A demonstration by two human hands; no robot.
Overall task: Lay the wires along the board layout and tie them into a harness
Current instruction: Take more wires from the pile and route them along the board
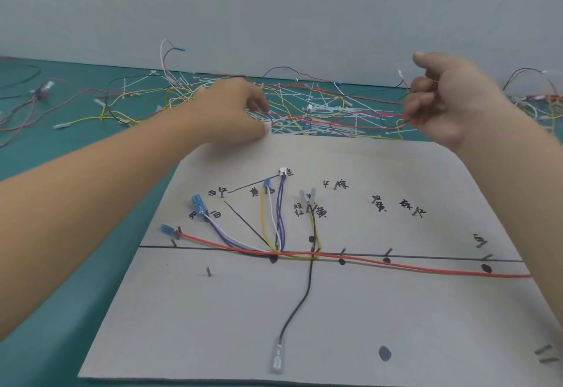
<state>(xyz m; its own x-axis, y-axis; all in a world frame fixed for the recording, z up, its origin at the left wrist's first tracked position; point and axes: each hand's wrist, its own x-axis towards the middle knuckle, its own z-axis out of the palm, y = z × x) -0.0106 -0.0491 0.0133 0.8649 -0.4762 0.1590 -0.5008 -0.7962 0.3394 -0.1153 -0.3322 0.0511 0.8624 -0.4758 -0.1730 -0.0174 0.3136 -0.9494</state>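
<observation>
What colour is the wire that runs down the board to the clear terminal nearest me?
Black. The wire shows best in the head view.

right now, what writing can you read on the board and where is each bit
All handwritten in black marker on the board:
"白红" upper left
"白" left, lower
"双红" centre
"黄" beside it
"棕" upper centre
"棕红" right
"白" far right
The rest is too blurred to read.
</observation>
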